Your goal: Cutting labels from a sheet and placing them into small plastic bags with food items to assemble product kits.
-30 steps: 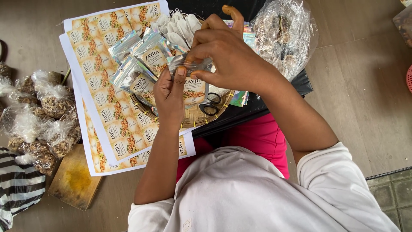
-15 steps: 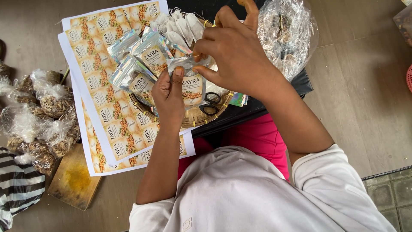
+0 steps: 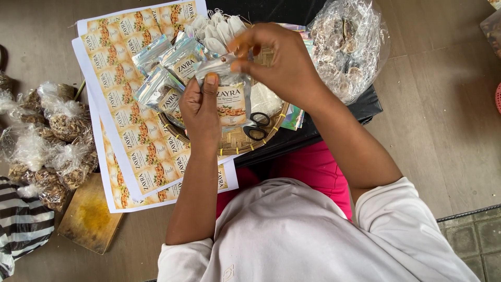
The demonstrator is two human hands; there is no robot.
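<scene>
My left hand (image 3: 200, 112) grips a shiny labelled pouch (image 3: 230, 102) from its left side, thumb pressed on the front. My right hand (image 3: 284, 62) pinches the top edge of the same pouch from above. The pouch hangs over a round woven tray (image 3: 240, 141) that carries several similar pouches (image 3: 172, 65), small white sachets (image 3: 216, 28) and black-handled scissors (image 3: 255, 125). Part of the tray lies hidden under my hands.
Sheets of printed labels (image 3: 125, 109) lie left of the tray. Tied clear bags of dried goods (image 3: 47, 141) sit at the far left beside a wooden board (image 3: 91, 216). A large clear bag (image 3: 347, 44) rests at the upper right on a black surface (image 3: 302, 136).
My right hand has dropped from above the pouch onto its top edge and now pinches it. The pouch has turned upright, its label facing me.
</scene>
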